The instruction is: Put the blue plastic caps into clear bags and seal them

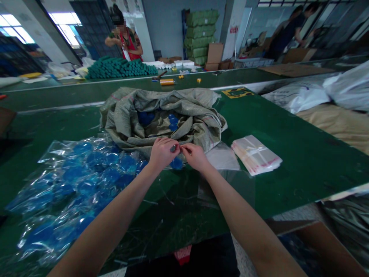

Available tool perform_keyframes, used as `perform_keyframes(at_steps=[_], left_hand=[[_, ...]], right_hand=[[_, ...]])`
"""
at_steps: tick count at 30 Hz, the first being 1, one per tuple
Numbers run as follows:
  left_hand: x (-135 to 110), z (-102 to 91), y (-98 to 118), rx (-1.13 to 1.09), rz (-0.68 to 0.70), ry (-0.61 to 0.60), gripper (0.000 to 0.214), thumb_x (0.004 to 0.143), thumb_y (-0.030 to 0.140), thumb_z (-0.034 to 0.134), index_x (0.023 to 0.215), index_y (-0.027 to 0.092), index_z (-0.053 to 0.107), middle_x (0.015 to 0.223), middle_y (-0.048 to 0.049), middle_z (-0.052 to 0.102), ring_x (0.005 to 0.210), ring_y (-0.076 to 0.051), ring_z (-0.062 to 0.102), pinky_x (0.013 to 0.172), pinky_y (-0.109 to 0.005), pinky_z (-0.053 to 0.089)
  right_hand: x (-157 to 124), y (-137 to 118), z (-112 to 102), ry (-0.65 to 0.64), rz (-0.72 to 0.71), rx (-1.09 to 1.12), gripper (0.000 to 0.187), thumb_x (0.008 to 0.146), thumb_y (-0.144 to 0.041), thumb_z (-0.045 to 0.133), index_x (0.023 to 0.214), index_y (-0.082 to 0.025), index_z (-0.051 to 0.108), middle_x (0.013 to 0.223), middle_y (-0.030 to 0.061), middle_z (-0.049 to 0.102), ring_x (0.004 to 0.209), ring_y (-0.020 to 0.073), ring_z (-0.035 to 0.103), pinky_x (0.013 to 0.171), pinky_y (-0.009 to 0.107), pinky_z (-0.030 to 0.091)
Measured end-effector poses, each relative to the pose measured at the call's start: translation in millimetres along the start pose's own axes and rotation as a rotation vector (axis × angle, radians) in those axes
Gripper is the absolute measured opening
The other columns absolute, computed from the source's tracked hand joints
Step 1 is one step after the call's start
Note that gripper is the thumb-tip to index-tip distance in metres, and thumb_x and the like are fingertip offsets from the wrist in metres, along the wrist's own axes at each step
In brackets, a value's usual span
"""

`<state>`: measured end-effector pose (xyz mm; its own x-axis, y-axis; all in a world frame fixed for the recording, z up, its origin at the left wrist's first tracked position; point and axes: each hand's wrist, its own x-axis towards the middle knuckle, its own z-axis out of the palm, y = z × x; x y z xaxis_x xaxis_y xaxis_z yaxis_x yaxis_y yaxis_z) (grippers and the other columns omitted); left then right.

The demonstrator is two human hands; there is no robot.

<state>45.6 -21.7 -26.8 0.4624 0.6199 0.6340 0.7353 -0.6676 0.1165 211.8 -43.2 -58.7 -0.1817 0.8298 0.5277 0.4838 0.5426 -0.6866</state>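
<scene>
Your left hand (163, 154) and right hand (196, 157) meeting at the fingertips, tightly pinching a small blue-grey piece (173, 148), blue disc (176, 163) just below, woven grey-green sack (127, 115) of blue discs behind, clear plastic bag (72, 181) of blue discs at left, unreadable yellow label (237, 92)

Behind and beside the green workbench (291, 165)
Dark green rolls (121, 68) piled on a far bench (86, 86), just beside a co-worker in a red apron (127, 46); green-wrapped bales (200, 34) stacked near cardboard cartons (215, 54); white sacks (300, 96) at right.

We can read nothing here: the small red sign (233, 29) on the white pillar (232, 44) and the yellow-and-black rectangular label (238, 92) are too blurred.
</scene>
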Motion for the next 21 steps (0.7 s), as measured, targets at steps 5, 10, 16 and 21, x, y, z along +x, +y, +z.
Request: perform_keyframes(at_steps=[5,10,16,21], left_hand=[[-1,2.3,2,-0.087,-0.07,0.009,0.005,0.075,0.016,0.061,0.073,0.019,0.064,0.076,-0.0035,0.07,0.079,-0.021,0.063,0.078,-0.035,0.047],[0,6.9,4,-0.166,-0.161,0.076,0.005,0.075,0.015,0.059,0.073,0.018,0.062,0.078,-0.0046,0.069,0.083,-0.02,0.062,0.081,-0.035,0.048],[5,10.0,-2,-0.519,-0.619,0.254,0.008,0.076,0.023,0.057,0.076,0.018,0.063,0.081,-0.0042,0.07,0.077,-0.018,0.064,0.077,-0.032,0.051],[12,8.2,-23,-1.193,-0.985,0.493,0.006,0.079,0.022,0.048,0.073,0.02,0.047,0.085,-0.0054,0.07,0.083,-0.015,0.068,0.079,-0.031,0.055]], right_hand=[[0,0,1,0.0,0.006,0.01,0.02,0.09,-0.018,0.051,0.093,-0.017,0.07,0.093,0.0075,0.073,0.083,0.016,0.065,0.08,0.028,0.05],[0,1,2,0.021,0.025,-0.001,0.019,0.09,-0.019,0.051,0.091,-0.016,0.07,0.09,0.0079,0.073,0.082,0.0168,0.065,0.08,0.03,0.05],[-1,5,7,0.11,0.196,0.086,0.016,0.087,-0.018,0.051,0.081,-0.019,0.065,0.082,0.0046,0.072,0.078,0.0165,0.067,0.079,0.031,0.052],[-2,15,16,0.152,0.312,0.273,0.012,0.09,-0.021,0.049,0.082,-0.021,0.058,0.078,0.0033,0.071,0.075,0.0159,0.07,0.075,0.031,0.055]])
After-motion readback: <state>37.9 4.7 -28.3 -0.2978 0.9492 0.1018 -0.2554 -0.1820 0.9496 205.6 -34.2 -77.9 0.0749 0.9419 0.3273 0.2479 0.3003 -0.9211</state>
